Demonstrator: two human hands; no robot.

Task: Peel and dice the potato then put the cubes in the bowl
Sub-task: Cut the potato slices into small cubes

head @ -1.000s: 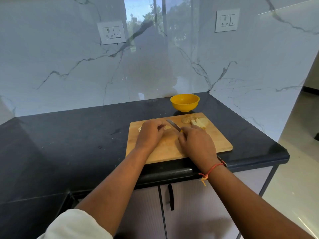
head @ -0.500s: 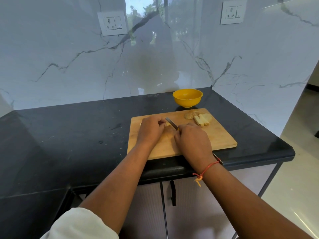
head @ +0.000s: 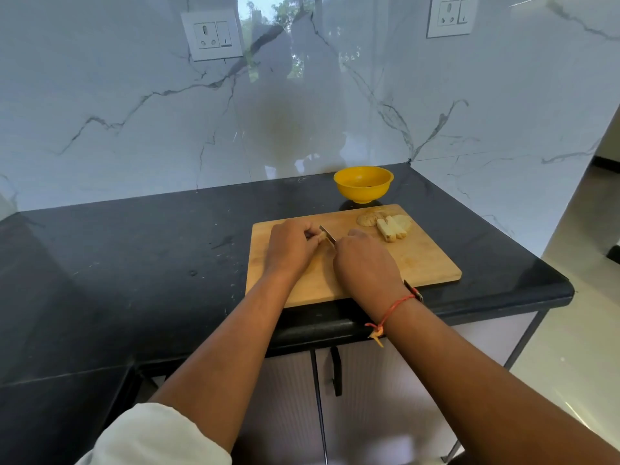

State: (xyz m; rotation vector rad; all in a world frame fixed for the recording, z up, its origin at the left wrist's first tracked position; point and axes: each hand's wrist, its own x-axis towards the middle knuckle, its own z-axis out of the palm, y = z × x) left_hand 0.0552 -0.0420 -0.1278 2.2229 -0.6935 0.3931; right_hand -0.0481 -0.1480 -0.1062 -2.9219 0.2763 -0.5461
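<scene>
Little has changed in half a second: the left hand (head: 291, 246) still keeps its grip curled on what seems a small potato piece (head: 322, 236) mid-way along the cutting board (head: 426, 260), the right hand (head: 364, 263) stays clamped on the knife (head: 328, 233), whose blade is against that piece, and the cut sticks (head: 391, 229) lie unmoved near the bowl (head: 363, 184) on the bench (head: 134, 263).

The cutting board (head: 419, 263) lies on the countertop (head: 134, 263) right of centre; the bowl (head: 363, 183) sits just behind it, potato strips (head: 391, 229) on its upper-right corner.
</scene>
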